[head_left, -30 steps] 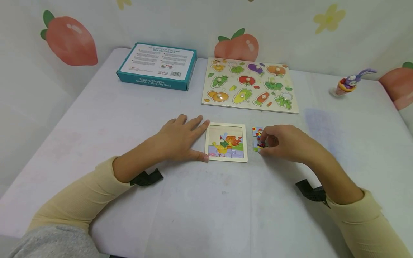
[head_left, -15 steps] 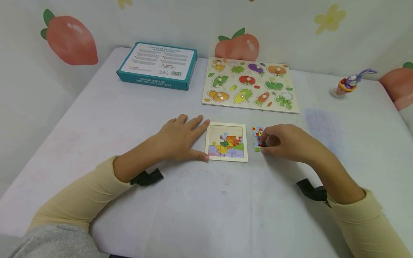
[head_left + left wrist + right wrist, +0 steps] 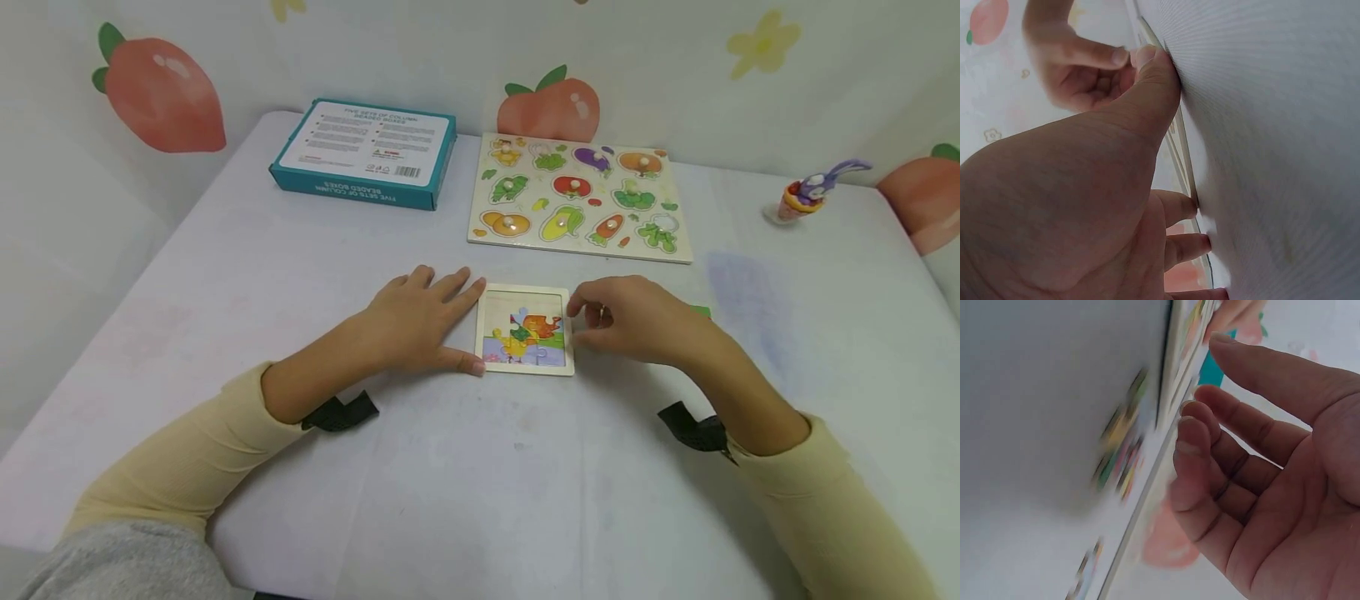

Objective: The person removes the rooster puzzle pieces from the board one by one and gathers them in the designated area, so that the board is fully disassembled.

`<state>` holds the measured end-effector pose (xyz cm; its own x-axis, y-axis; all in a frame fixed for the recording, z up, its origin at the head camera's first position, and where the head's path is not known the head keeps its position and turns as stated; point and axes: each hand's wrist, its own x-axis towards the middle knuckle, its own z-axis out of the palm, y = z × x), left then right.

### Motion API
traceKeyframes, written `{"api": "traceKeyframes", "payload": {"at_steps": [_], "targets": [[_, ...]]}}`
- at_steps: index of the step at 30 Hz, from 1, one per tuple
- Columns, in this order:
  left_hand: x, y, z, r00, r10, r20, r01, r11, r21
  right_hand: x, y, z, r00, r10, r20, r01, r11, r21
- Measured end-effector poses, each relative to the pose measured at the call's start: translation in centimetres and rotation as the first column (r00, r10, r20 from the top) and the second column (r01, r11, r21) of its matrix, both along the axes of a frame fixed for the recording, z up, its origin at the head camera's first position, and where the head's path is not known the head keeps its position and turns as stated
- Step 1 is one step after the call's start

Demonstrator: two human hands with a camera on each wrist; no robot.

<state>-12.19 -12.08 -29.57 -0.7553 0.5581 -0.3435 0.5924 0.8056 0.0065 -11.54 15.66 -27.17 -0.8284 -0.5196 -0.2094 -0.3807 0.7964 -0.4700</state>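
A small wooden puzzle tray (image 3: pixel 525 289) lies mid-table. Jigsaw pieces (image 3: pixel 538 331) showing a yellow and orange cartoon picture fill its lower part and right middle; bare wood shows above them. My left hand (image 3: pixel 420 325) lies spread at the tray's left side, its thumb and index fingertip right at the rim. Over the right rim hovers my right hand (image 3: pixel 630 321), fingers loosely curved and thumb apart, with nothing between them in the right wrist view. Below it there, loose puzzle pieces (image 3: pixel 1122 437) lie blurred on the table; in the head view the hand hides most of them.
Behind the tray lies a wooden vegetable knob puzzle (image 3: pixel 577 196). A teal box (image 3: pixel 363 154) stands at the back left, and a small purple-eared figurine (image 3: pixel 806 196) at the back right. A green piece (image 3: pixel 702 310) peeks out behind my right wrist.
My right hand has left the loose pieces it was fingering and moved left to the tray's right rim. A green piece has come into sight behind it. The left hand stays put.
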Motion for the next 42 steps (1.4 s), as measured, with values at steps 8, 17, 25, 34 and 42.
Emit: {"api": "traceKeyframes", "payload": {"at_steps": [8, 17, 25, 34, 42], "targets": [[-0.1, -0.1, -0.1, 1.0, 0.001, 0.01, -0.002, 1.0, 0.003, -1.2, -4.3, -0.3, 0.993, 0.014, 0.12, -0.02, 0.999, 0.051], [-0.1, -0.1, 0.0, 1.0, 0.0, 0.006, 0.0, 1.0, 0.003, -1.0, -5.3, -0.7, 0.988, -0.028, 0.152, 0.016, 0.997, 0.079], [-0.1, -0.1, -0.1, 1.0, 0.001, 0.006, -0.001, 1.0, -0.001, -0.2, -5.5, -0.9, 0.999, -0.022, 0.035, 0.02, 0.999, 0.041], [-0.1, -0.1, -0.2, 1.0, 0.001, 0.005, -0.001, 1.0, 0.008, 0.2, -5.2, -1.2, 0.996, 0.03, -0.08, -0.034, 0.998, -0.048], [0.0, -0.2, -0.2, 1.0, -0.007, -0.007, 0.007, 1.0, 0.018, 0.4, -5.2, -1.1, 0.991, 0.032, -0.127, -0.049, 0.989, -0.138]]}}
